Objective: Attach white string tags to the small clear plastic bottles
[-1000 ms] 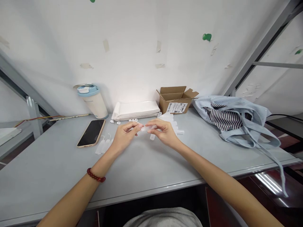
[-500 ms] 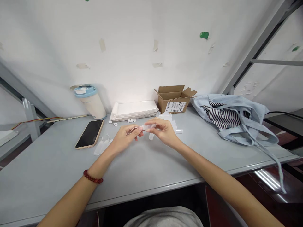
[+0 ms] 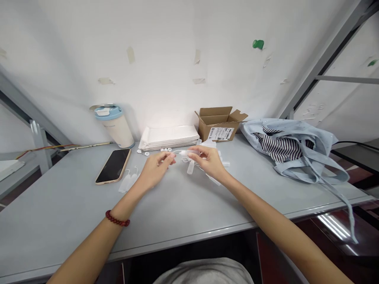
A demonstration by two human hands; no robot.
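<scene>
A small translucent squeeze bottle (image 3: 183, 153) with a thin curved spout spans the gap between my two hands. My right hand (image 3: 209, 162) is closed round its body, which the fingers mostly cover. With thumb and forefinger, my left hand (image 3: 156, 169) pinches the end of the thin spout (image 3: 175, 151). Behind and below my right hand lie several clear bottles (image 3: 190, 167), partly hidden by it. Left of my left hand, a few similar bottles with bent spouts (image 3: 128, 182) rest on the grey table. Small white caps (image 3: 147, 154) lie beyond my left hand.
A phone (image 3: 113, 166) and a cream tumbler with a blue lid (image 3: 117, 128) stand at the left. At the back are a stack of white envelopes (image 3: 168, 136) and an open cardboard box (image 3: 217, 124). A light-blue cloth bag (image 3: 291, 146) lies at the right, its strap over the edge.
My hands have moved slightly apart, and more of the thin spout shows between them. More pieces show under my right hand. The view has shifted a little.
</scene>
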